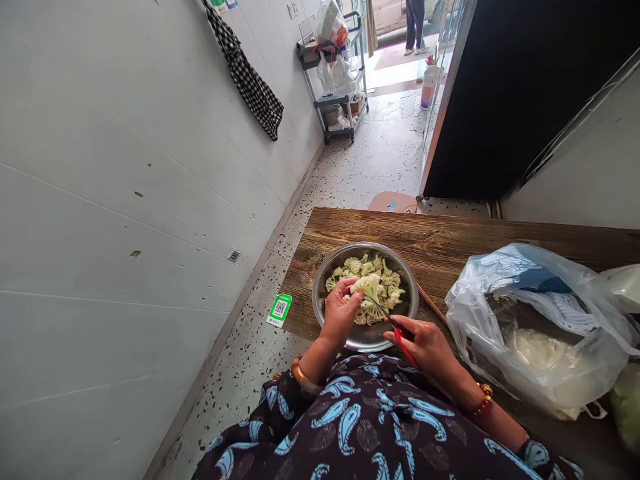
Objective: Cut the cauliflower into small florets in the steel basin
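Over a round metal bowl (320,320), my left hand (341,312) is closed on a piece of cauliflower (367,287) with a pale green stalk. My right hand (425,343) grips red-handled scissors (404,348), whose dark blades reach the stalk of that piece. Whether the blades are apart or together is too small to tell. Beneath the hands, several cut cauliflower florets (393,275) lie in the bowl, which stands on a dark wooden table (350,227).
Right of the bowl sits a large clear plastic bag (480,293), with chopsticks (433,303) between them. A green QR card (280,310) is at the table's left edge. A pink stool (393,201) stands beyond it. Farther off are a loaded cart (335,100) and a person's legs (414,27).
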The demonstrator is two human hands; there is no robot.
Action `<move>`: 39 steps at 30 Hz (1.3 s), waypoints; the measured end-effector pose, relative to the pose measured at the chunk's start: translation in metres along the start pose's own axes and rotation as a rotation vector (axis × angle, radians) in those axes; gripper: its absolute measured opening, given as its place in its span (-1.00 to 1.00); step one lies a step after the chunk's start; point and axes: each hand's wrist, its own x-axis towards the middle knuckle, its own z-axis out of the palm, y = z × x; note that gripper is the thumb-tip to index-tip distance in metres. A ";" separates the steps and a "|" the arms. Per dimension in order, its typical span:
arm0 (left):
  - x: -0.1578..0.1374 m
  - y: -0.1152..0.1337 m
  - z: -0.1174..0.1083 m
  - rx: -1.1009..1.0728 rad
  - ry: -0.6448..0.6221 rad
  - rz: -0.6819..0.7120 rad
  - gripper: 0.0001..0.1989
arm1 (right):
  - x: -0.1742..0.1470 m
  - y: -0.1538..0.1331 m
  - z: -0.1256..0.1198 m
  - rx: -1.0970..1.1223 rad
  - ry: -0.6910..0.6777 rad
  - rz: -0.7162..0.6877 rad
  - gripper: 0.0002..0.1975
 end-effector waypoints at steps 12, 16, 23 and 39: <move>0.004 -0.016 -0.007 -0.211 -0.063 -0.202 -0.54 | 0.001 0.000 -0.013 0.027 0.187 0.098 -0.61; 0.001 -0.014 -0.003 -0.162 -0.130 -0.206 -0.55 | 0.009 -0.015 -0.015 0.207 0.333 -0.004 -0.62; -0.005 -0.005 0.001 -0.045 -0.335 -0.135 -0.59 | 0.025 -0.026 -0.010 0.160 0.213 -0.228 -0.71; -0.010 -0.009 0.003 -0.045 -0.404 -0.223 -0.54 | 0.028 -0.024 0.004 0.147 0.276 -0.160 -0.66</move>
